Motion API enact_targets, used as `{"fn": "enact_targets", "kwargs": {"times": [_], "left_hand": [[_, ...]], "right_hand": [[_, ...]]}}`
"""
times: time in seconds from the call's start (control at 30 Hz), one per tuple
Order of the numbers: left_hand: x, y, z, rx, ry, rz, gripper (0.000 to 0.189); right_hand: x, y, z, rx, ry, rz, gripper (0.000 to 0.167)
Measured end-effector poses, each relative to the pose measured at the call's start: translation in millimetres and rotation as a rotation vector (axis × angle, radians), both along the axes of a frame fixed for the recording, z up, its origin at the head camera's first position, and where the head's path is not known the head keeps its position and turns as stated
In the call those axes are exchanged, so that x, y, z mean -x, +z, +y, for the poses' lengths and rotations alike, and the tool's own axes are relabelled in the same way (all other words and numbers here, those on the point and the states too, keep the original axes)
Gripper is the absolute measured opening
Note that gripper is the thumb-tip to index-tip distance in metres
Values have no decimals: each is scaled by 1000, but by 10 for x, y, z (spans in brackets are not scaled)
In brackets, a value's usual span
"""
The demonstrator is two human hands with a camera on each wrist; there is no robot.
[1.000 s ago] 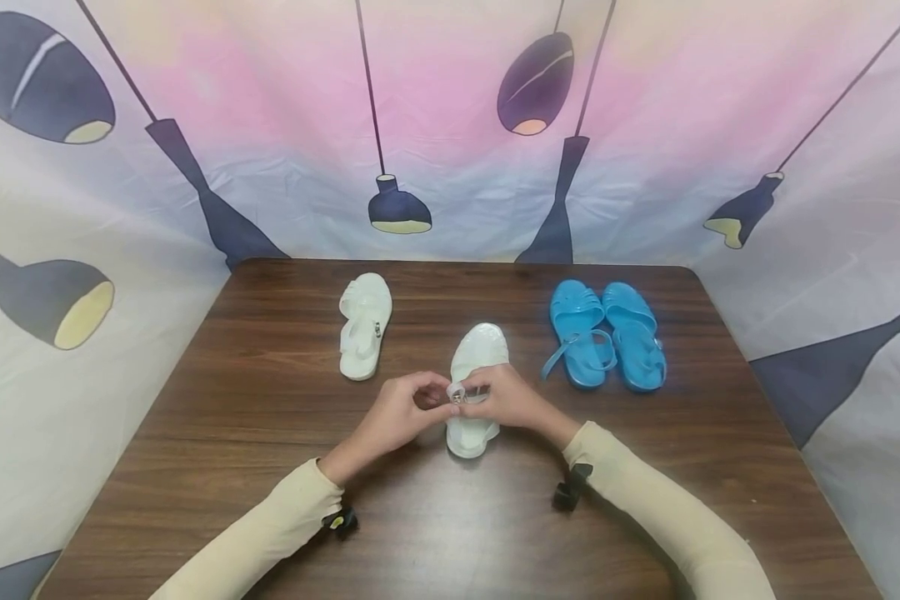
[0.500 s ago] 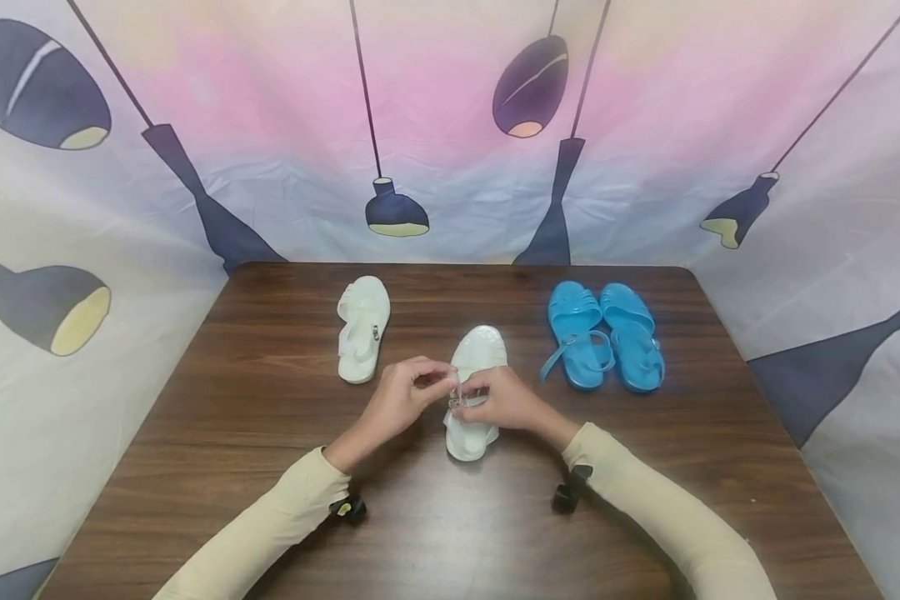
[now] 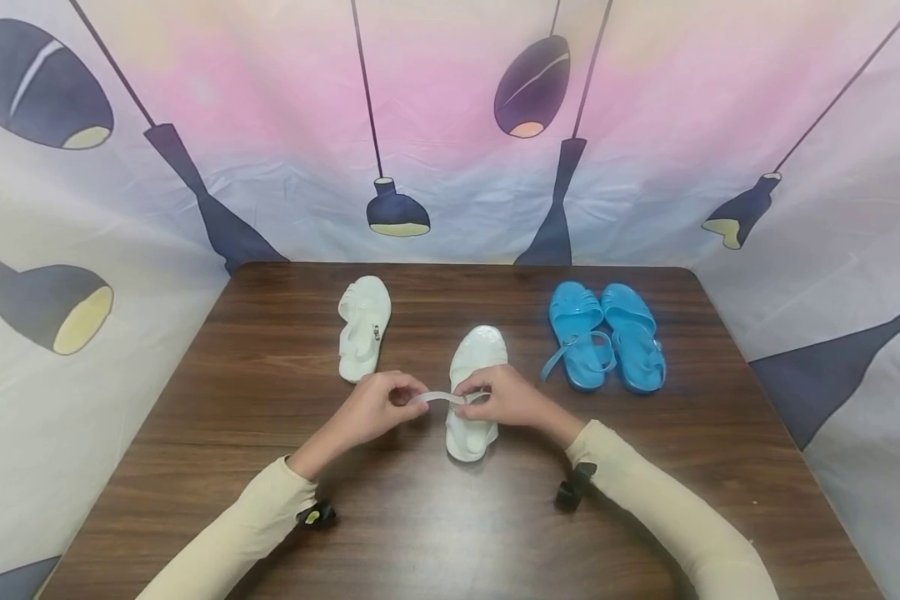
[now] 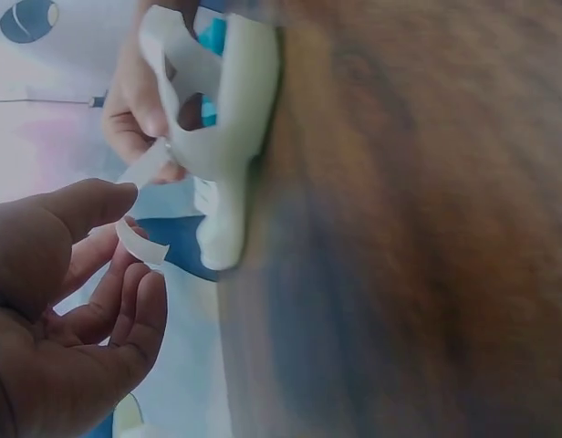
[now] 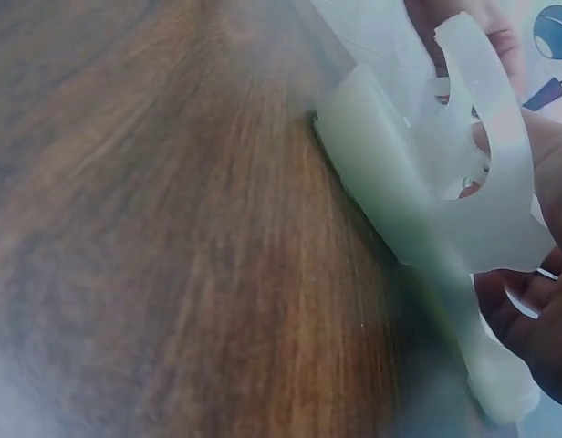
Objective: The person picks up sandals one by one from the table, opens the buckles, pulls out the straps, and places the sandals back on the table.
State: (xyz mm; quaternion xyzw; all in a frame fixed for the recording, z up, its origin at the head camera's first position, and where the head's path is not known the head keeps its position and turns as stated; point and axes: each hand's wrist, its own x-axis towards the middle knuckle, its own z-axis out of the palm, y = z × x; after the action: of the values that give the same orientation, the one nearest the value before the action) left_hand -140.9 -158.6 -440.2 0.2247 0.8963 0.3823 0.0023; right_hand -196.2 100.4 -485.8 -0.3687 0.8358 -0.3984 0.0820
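A white jelly sandal (image 3: 480, 343) stands on the table in front of the person, toe pointing away. Its ankle strap (image 3: 439, 396) stretches out to the left. The left hand (image 3: 375, 410) pinches the strap near its free end, and in the left wrist view the strap tip (image 4: 142, 245) curls out past the thumb and finger. The right hand (image 3: 508, 398) pinches the strap's other side above the sandal, where the buckle seems to be; its fingers mostly hide that spot. In the right wrist view the sandal's heel part (image 5: 372, 151) is seen from close by.
Another white sandal (image 3: 365, 329) lies at the back left, its metal buckle showing. Two blue sandals (image 3: 577, 321) are side by side at the back right, one with its strap loose. The brown wooden table (image 3: 450, 533) meets a printed cloth backdrop (image 3: 465, 125).
The left hand first moved up at the buckle, then drew leftward and a little down, pulling the strap out straight. The right hand and both pairs' other sandals stay put.
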Motion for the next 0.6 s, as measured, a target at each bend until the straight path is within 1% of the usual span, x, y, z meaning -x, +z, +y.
{"fn": "enact_targets", "kwargs": {"times": [0.2, 0.37, 0.6], "left_hand": [[-21, -107, -62, 24, -3, -49, 7], [-22, -176, -70, 36, -14, -85, 6], [-2, -195, -10, 40, -16, -118, 13]], "right_hand": [[14, 48, 32, -13, -11, -14, 22], [14, 76, 62, -15, -16, 1, 24], [-1, 94, 118, -25, -40, -7, 20]]}}
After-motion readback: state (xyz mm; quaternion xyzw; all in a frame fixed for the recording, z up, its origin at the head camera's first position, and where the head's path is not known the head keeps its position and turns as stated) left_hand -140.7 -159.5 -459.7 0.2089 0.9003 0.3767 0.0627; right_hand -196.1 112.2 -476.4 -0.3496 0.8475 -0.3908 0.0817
